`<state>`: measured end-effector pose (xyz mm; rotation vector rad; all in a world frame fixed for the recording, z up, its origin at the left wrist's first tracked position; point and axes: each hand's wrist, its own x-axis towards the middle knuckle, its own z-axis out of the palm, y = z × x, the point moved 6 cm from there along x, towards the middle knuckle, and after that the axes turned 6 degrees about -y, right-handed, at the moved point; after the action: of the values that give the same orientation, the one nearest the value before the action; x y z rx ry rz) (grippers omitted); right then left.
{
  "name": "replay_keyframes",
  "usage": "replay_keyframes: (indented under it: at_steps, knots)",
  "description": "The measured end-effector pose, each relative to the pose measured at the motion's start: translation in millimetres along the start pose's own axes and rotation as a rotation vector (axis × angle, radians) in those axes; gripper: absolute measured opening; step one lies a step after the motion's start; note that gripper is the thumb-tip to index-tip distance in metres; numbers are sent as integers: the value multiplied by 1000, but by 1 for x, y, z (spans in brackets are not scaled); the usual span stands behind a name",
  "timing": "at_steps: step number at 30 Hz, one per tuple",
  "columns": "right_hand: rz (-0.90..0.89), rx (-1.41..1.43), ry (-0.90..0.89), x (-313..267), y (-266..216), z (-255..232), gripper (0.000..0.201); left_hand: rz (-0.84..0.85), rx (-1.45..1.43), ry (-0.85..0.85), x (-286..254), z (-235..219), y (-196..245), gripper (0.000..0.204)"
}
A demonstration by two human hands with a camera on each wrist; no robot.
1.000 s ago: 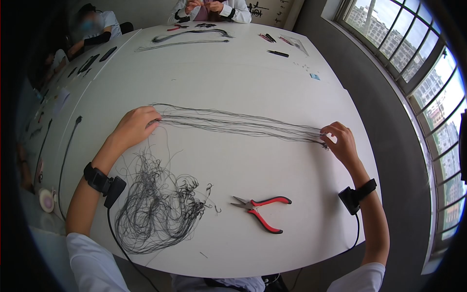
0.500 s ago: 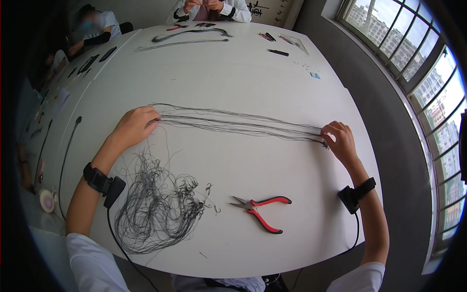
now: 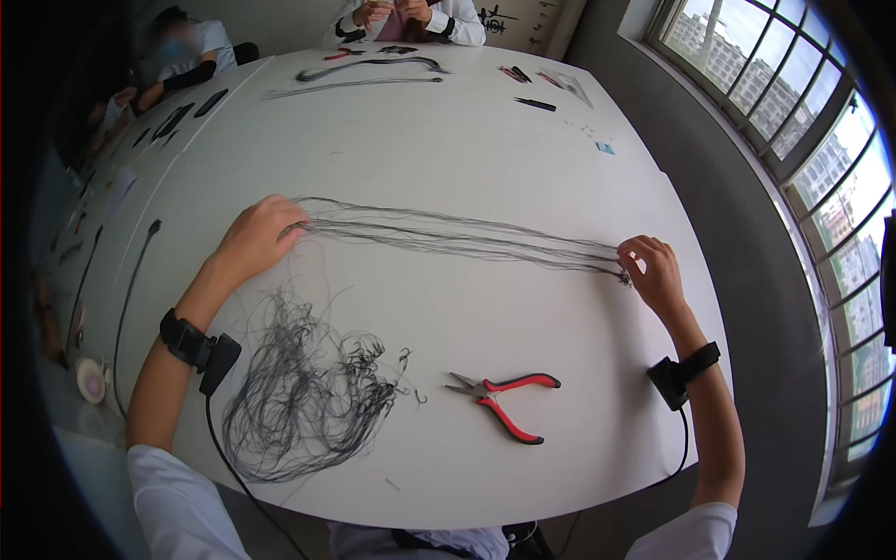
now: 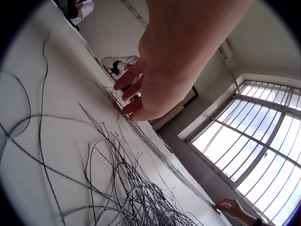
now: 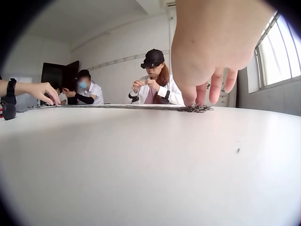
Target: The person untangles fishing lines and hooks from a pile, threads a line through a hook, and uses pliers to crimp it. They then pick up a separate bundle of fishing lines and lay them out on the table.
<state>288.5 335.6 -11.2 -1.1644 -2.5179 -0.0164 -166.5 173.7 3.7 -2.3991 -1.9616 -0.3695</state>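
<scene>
A long bundle of thin dark cords (image 3: 448, 237) stretches across the white table between the two hands. At its left end my left hand (image 3: 259, 231) holds the cords between thumb and bent fingers; the left wrist view shows the fingertips down at the strands. My right hand (image 3: 651, 268) pinches the other end, where small dark loops (image 5: 196, 108) bunch under its fingertips. Nearer the body lies a loose tangled heap of the same cords (image 3: 299, 401), its curled ends toward the right. Red-handled pliers (image 3: 504, 403) rest with jaws apart to the right of the heap.
Farther back on the table (image 3: 392, 140) lie more cord bundles (image 3: 373, 67), a black pen-like tool (image 3: 535, 105) and a small blue packet (image 3: 606, 147). Another person (image 3: 401, 23) works at the far side. Long cords (image 3: 135, 280) and a white spool (image 3: 91, 381) sit at the left.
My left hand's knuckles have risen slightly at the cord ends. My right hand stays nearly in place at the looped end, and the head view has shifted a little.
</scene>
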Motion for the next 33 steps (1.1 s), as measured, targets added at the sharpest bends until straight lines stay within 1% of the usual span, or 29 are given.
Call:
replay_keyframes:
  at_steps: [1, 2, 4, 5, 7, 8, 10, 11, 13, 14, 16, 17, 19, 20, 22, 23, 25, 27, 29, 30, 31, 32, 33]
  knots:
    - [-6, 3, -1, 0, 0, -1, 2, -20, -6, 19, -2, -2, -1, 16]
    - [-18, 3, 35, -1, 0, -5, 1, -29, -2, 18, -3, -3, -2, 16]
    - [-40, 7, 100, -3, -3, -12, 1, 28, 20, 103, -8, -11, 1, 13]
    - [3, 5, 98, -4, -9, -19, 1, 5, 31, 95, -11, -16, 2, 13]
    - [16, 20, 93, -8, -21, -26, 3, -123, -28, 69, -14, -24, 2, 10]
    - [-1, 33, 94, -9, -31, -29, 3, -141, -17, 70, -17, -28, 7, 10]
    - [-42, 57, 58, -13, -54, -34, 4, -82, 19, 153, -20, -39, 22, 8]
    - [-53, 64, 62, -14, -66, -36, 4, -91, 28, 155, -22, -43, 30, 8]
    - [-133, 149, -72, -16, -100, -31, 4, 18, 56, 117, -26, -48, 55, 10]
    - [-137, 154, -132, -18, -118, -31, 5, 12, 63, 115, -29, -50, 65, 10]
    - [-169, 217, -260, -24, -147, -24, 6, 101, -27, -44, -39, -43, 91, 14]
    - [-200, 247, -312, -27, -162, -22, 7, 93, -22, -48, -46, -45, 103, 14]
    - [-257, 242, -325, -37, -187, -18, 11, 88, -189, -308, -68, -32, 128, 26]
    - [-280, 237, -317, -42, -198, -19, 15, 76, -185, -307, -79, -34, 138, 26]
    - [-358, 244, -290, -51, -219, -21, 24, 47, -190, -454, -103, -26, 157, 40]
    - [-397, 243, -272, -54, -228, -21, 26, 36, -185, -448, -114, -22, 161, 40]
    - [-467, 250, -285, -59, -244, -21, 28, 141, -45, -255, -134, -23, 169, 51]
    - [-505, 249, -278, -62, -256, -20, 30, 130, -43, -247, -148, -19, 170, 54]
    - [-532, 243, -273, -61, -265, -18, 32, 78, -121, -308, -157, -12, 166, 57]
    - [-549, 238, -292, -61, -269, -16, 36, 77, -120, -308, -161, -8, 165, 57]
    - [-566, 232, -310, -62, -273, -14, 40, 86, -69, -234, -164, -7, 162, 61]
    - [-567, 233, -309, -62, -278, -12, 40, 96, -18, -161, -167, -7, 160, 65]
    - [-575, 238, -330, -63, -283, -9, 44, 94, -16, -162, -169, -5, 157, 65]
